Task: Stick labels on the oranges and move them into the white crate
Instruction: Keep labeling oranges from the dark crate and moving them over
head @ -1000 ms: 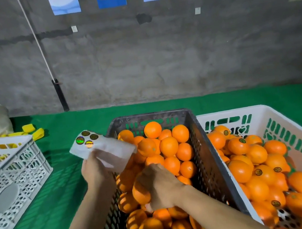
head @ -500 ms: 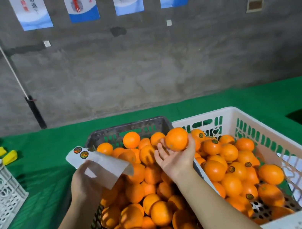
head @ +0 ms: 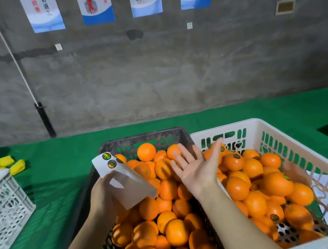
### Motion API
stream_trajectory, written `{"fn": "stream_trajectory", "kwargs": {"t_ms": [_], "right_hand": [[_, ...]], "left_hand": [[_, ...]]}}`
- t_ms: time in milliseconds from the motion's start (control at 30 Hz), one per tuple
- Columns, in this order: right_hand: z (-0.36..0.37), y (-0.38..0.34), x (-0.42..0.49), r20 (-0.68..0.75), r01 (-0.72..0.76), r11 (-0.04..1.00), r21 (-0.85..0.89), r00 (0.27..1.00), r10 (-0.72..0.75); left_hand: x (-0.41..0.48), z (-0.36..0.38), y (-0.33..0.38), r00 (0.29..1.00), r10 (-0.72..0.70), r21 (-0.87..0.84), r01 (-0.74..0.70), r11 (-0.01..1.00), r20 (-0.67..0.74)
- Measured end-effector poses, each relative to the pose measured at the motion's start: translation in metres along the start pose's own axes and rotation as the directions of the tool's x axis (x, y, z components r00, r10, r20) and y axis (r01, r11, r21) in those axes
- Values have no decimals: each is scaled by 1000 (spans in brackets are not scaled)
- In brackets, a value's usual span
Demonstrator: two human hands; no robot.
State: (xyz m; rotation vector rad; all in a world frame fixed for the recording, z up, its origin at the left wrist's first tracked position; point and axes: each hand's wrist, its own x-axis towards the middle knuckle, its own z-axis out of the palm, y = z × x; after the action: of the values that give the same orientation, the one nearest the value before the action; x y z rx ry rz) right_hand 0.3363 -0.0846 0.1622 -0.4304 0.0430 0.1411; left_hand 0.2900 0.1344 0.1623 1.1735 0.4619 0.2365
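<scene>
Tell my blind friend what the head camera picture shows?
An open right hand hovers palm up where a dark crate of oranges meets a white crate of labelled oranges. The left hand holds a label sheet with stickers. Both crates sit on a green table.

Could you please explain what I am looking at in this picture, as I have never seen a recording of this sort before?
There is no machine here. The picture comes from a camera worn on a person's head, looking forward and down at their two bare hands. The left hand grips a white sheet of labels, with round shiny stickers near its top end. The right hand is open, palm up, and holds nothing. Below, on a green cloth, stands a dark crate full of plain oranges. To its right is a white crate holding labelled oranges. A second white crate stands at the far left, and posters hang on the grey wall.
</scene>
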Motion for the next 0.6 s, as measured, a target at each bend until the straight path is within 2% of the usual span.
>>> {"fn": "stream_trajectory", "kwargs": {"t_ms": [33, 67, 100, 133, 167, 200, 233, 267, 367, 467, 600], "right_hand": [[6, 10, -2, -27, -21, 975, -221, 1000, 15], [10, 19, -4, -41, -12, 882, -470, 999, -8], [10, 27, -6, -6, 48, 712, -700, 997, -73], [9, 37, -7, 99, 155, 474, -867, 985, -140], [4, 43, -9, 235, 266, 196, -944, 957, -168], [1, 48, -12, 353, 349, -50, -936, 923, -153], [0, 52, -15, 427, 396, -206, -895, 894, -133], [-2, 55, -17, 471, 422, -285, -860, 873, -128], [-2, 61, -20, 548, 472, -388, -792, 829, -110], [-3, 65, -20, 577, 497, -444, -746, 815, -57], [-3, 69, -18, 582, 494, -482, -723, 812, -41]], "left_hand": [[-1, 0, -1, 1000, -15, 22, 14, 1000, 7], [-4, 1, -1, 1000, -18, 45, 17, 999, 16], [-6, 2, -3, 1000, -4, 83, 2, 997, 23], [-7, 1, -3, 999, 25, 132, -28, 991, 27], [-9, 2, -5, 998, 48, 172, -54, 984, 36], [-9, 2, -6, 997, 67, 194, -74, 978, 41], [-9, 1, -7, 995, 83, 209, -91, 974, 47], [-9, 1, -7, 994, 99, 226, -109, 968, 54], [-10, -1, -9, 984, 147, 310, -170, 935, 96], [-12, 1, -13, 970, 136, 380, -206, 902, 202], [-12, 2, -12, 949, 97, 388, -214, 896, 299]]}}
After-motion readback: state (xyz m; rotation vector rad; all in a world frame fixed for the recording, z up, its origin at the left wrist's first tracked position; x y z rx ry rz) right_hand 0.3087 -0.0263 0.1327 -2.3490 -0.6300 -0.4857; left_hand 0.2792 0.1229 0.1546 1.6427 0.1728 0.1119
